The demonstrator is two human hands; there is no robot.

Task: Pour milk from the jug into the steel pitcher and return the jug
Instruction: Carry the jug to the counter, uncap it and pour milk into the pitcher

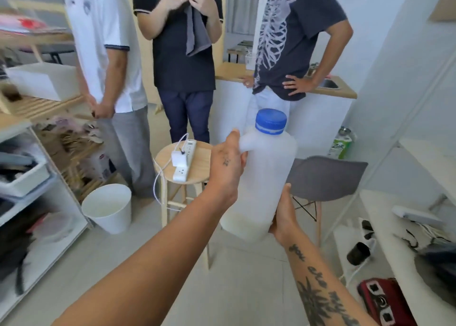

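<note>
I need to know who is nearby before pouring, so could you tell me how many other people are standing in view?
3: one in a white shirt at left, one in dark clothes in the middle, one in a skeleton-print shirt leaning at the counter. Others may be out of frame.

Bright, even daylight is filling the room, washing the white walls and floor pale, with the wall right of the milk jug point(261, 177) nearly blowing out. Shadows are lying soft and faint, the clearest under the wooden stool point(182, 164) left of the jug. Motion blur is smearing the shelves point(32, 108) far left of the jug. The wide lens is bending straight lines outward toward the frame's edges.
</note>
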